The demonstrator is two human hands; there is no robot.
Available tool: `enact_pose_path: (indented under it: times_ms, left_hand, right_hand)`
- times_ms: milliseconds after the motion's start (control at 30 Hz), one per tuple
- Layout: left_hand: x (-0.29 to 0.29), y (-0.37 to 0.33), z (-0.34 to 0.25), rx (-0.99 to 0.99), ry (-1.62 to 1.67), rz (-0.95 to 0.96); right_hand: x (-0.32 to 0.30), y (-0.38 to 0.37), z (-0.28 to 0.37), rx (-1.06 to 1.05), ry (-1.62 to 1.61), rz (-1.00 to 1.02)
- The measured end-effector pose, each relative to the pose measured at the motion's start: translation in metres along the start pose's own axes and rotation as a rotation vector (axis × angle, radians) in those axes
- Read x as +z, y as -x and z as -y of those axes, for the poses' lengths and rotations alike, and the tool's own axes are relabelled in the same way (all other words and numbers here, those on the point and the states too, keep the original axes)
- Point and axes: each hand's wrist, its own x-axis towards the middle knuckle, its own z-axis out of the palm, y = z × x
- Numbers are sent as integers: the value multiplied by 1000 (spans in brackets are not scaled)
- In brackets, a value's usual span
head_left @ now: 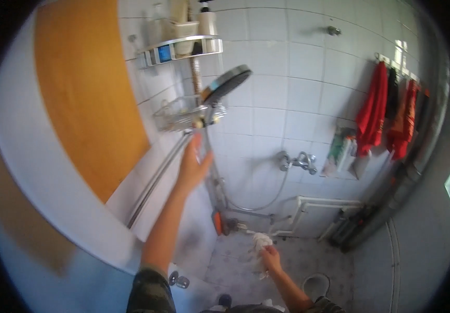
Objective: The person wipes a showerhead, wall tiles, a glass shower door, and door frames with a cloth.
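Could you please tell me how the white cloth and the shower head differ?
The white cloth is pale and crumpled, while the shower head is grey and smoothly rounded. The white cloth is held in the right hand, while the shower head tilts near the wall, above the left hand in the picture.

Left hand (191,168) below shower head (228,83), fingers (267,251) of right hand (272,261) around what looks like white cloth (261,241)
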Motion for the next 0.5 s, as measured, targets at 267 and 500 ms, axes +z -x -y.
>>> enact_pose_path:
  times_ms: [267,500]
  left_hand:
    - [7,-128,21,204,-319,114]
    - [4,-131,-6,208,-277,169]
  right_hand:
    - [-69,-8,52,-319,330,-438]
    - [-113,-40,59,-482,475,-723]
